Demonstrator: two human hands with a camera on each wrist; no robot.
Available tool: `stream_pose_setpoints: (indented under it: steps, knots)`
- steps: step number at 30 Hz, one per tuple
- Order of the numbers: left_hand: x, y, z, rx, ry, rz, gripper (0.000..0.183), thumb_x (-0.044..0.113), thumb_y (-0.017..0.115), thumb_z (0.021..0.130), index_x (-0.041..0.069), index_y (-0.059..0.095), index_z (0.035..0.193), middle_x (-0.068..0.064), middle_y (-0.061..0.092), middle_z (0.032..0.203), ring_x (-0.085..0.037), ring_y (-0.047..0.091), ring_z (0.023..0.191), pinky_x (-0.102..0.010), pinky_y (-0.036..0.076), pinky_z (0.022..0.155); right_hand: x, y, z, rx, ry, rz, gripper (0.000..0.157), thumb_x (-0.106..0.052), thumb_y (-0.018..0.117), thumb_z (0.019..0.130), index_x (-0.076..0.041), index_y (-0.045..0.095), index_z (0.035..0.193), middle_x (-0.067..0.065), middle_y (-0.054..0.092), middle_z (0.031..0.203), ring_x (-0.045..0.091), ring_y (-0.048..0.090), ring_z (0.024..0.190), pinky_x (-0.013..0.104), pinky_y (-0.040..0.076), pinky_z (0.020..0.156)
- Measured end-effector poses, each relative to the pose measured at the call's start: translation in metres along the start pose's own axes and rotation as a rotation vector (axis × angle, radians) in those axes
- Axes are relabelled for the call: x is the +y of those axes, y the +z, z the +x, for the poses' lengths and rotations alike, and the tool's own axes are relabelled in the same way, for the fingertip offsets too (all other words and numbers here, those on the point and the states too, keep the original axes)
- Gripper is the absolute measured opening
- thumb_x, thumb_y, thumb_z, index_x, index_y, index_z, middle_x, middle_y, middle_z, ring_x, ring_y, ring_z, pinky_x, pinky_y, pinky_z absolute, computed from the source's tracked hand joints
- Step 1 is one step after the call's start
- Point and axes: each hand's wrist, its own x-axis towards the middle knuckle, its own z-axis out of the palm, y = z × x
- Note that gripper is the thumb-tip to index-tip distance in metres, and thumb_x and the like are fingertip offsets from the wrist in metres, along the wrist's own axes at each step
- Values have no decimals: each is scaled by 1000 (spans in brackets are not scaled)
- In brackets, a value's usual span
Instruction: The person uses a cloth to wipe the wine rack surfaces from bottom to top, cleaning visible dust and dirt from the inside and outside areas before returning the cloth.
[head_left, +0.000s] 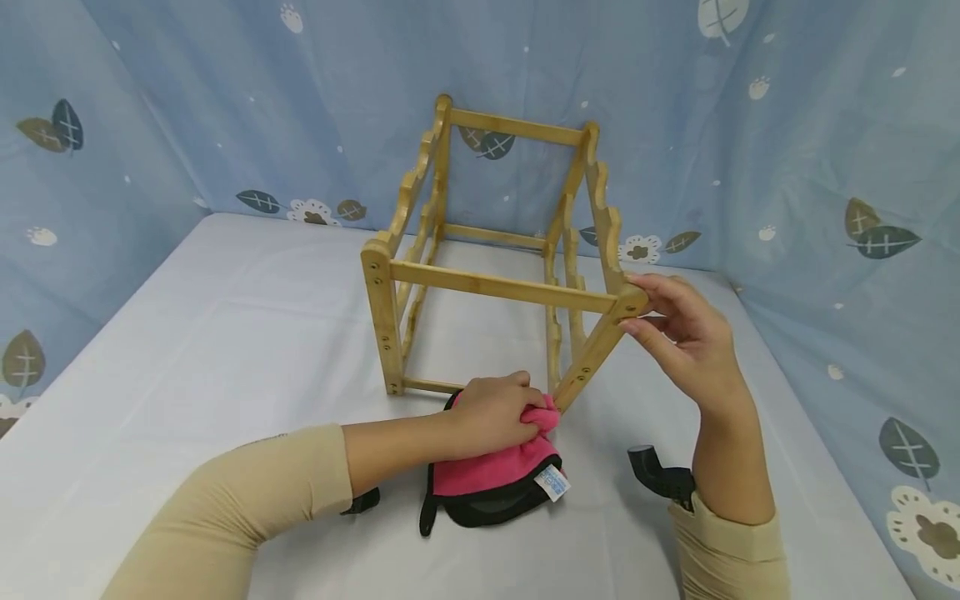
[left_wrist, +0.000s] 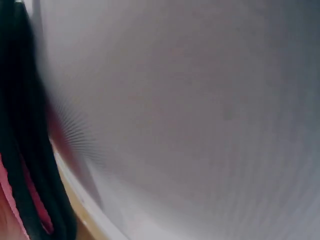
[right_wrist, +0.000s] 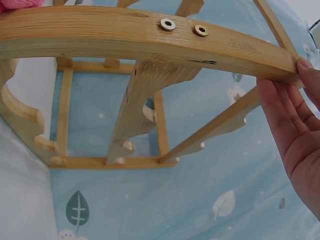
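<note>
A wooden rack [head_left: 495, 285] with scalloped side rails stands on the white table, turned at an angle. At its near right top corner my right hand [head_left: 686, 342] pinches the end of the post between thumb and fingers; the right wrist view shows this hand [right_wrist: 300, 130] at the post's end. My left hand [head_left: 491, 417] grips a bunched pink cloth [head_left: 495, 471] with black edging and a white label. The cloth touches or nearly touches the foot of that same front post. In the left wrist view, the cloth's dark edge [left_wrist: 30, 125] shows along the left side.
A white cover [head_left: 262, 317] lies over the table. Blue curtain [head_left: 330, 92] with leaf prints hangs behind and at both sides, close beyond the rack. A black wrist mount [head_left: 660, 475] sticks out from the right sleeve.
</note>
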Motion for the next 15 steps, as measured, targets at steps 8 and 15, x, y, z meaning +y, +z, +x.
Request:
stream_pose_setpoints:
  steps: [8, 15]
  knots:
    - [-6, -2, -7, 17, -3, 83, 30, 30, 65, 83, 21, 70, 111, 8, 48, 78, -5, 44, 58, -23, 36, 48, -1, -1, -1, -14, 5, -27, 54, -19, 65, 88, 23, 47, 116, 1, 61, 108, 7, 62, 87, 14, 51, 70]
    - [-14, -4, -13, 39, -12, 50, 30, 31, 66, 82, 22, 70, 110, 10, 51, 80, -3, 44, 60, -22, 37, 48, -1, -2, 0, -20, 10, -34, 54, -19, 65, 88, 23, 46, 116, 0, 61, 109, 7, 62, 86, 14, 51, 69]
